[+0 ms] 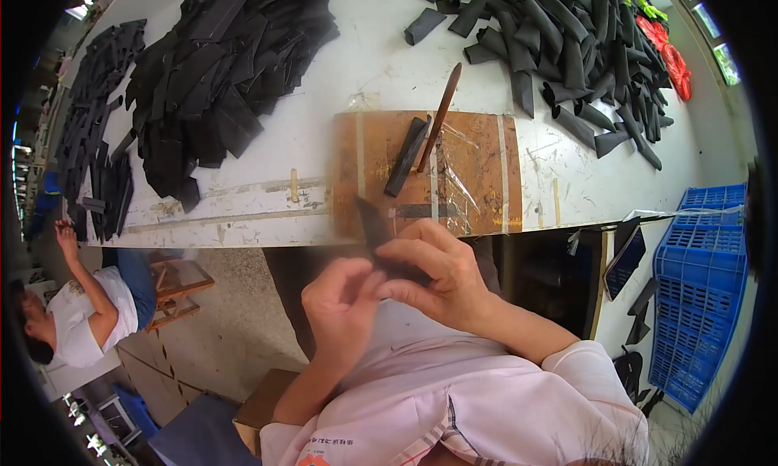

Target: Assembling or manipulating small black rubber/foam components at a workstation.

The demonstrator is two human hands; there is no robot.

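Observation:
Just past the table's front edge, my left hand [342, 297] and my right hand [438, 273] meet with fingers closed on a flat black strip [371, 221]. Its narrow end sticks up beyond the fingertips; the rest is hidden by my hands. Both the strip and my left fingers are slightly blurred. Beyond them, a brown wooden board [486, 162] lies on the table, crossed by bands of clear tape. A pointed brown rod [444, 101] stands on it, tilted. Beside the rod lies a folded black piece [405, 160].
A large heap of flat black pieces [211, 77] covers the white table's [324, 97] left. Black tube-like pieces [559, 44] pile up at right, near a red plastic bag [671, 57]. A blue crate [698, 292] stands at the right. Another person [89, 308] sits at far left.

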